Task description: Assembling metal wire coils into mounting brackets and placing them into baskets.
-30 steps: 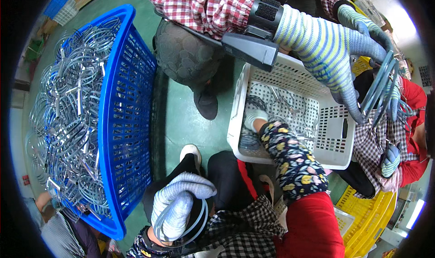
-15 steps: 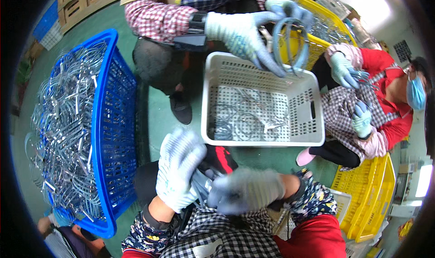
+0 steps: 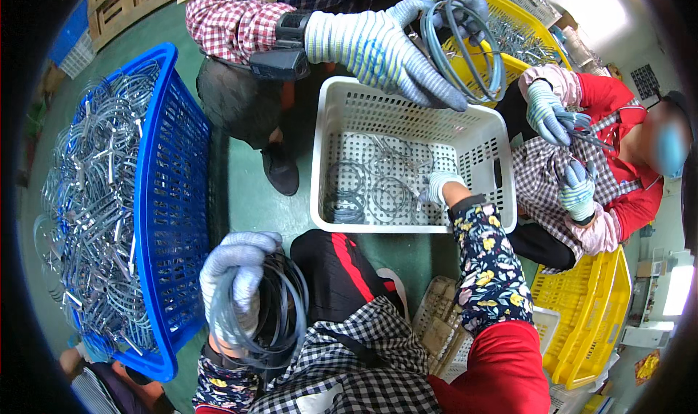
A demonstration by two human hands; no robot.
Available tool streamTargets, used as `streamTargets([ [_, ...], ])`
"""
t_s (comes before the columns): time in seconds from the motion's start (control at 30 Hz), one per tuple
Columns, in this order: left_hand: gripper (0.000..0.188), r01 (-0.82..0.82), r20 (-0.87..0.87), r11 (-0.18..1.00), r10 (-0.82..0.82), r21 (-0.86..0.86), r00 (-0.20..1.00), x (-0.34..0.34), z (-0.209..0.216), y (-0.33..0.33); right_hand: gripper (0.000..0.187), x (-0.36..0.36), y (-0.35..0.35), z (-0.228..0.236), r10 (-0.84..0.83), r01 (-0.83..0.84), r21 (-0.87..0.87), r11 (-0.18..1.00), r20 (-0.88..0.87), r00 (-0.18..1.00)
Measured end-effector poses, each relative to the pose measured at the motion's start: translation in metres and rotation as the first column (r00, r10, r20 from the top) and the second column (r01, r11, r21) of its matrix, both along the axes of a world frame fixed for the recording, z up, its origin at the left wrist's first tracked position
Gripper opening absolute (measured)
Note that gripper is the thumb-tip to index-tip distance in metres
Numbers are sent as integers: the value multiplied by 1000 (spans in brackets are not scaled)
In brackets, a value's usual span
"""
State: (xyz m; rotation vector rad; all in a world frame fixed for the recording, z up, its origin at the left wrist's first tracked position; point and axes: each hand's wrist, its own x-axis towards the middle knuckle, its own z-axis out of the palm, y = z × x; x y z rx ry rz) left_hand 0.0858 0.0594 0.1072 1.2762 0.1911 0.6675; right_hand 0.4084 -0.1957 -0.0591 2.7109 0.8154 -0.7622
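- A bundle of metal rings [image 3: 273, 319] is held by the gloved left hand [image 3: 234, 277] at the lower left of the frame.
- The right hand [image 3: 438, 186] is reached into the white basket [image 3: 480, 141] at the centre; its grip cannot be told.
- A blue basket [image 3: 171, 217] stands at the left.

White slotted basket [image 3: 407, 123], blue basket [image 3: 171, 217], yellow crates [image 3: 582, 319]; grey metal rings [image 3: 269, 319]; pale grey glove on the left hand [image 3: 236, 272]; floral navy sleeve [image 3: 491, 268]; green floor [image 3: 251, 196].

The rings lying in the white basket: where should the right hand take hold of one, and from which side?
Grip the thin rim of a ring from above. The rings lie flat on the perforated floor of the white basket, walled on all sides, so fingers likely must hook under the rim. The right hand is already inside.
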Motion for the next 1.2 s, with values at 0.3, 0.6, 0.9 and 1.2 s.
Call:
streamTargets([
  [0.3, 20, 139, -37, 979, -146, -151, 989, 16, -5, -2, 36, 55, -34, -13, 19, -50, -337, 940, -94, 995],
  [0.6, 21, 97, -294, 993, -114, -72, 949, 4, 7, -3, 29, -15, -43, 128, -17, -64, 278, 958, 281, 960],
  [0.9, 15, 501, -152, 758, -485, 419, 861, -16, -10, -33, 36, -253, 26, 137, -46, 615, 713, -337, -665, 745],
  [1.2, 14, 365, -61, 922, -360, 130, 931, -67, 11, -80, 26, -321, 42, 139, 133, 346, 938, -18, -341, 931],
])
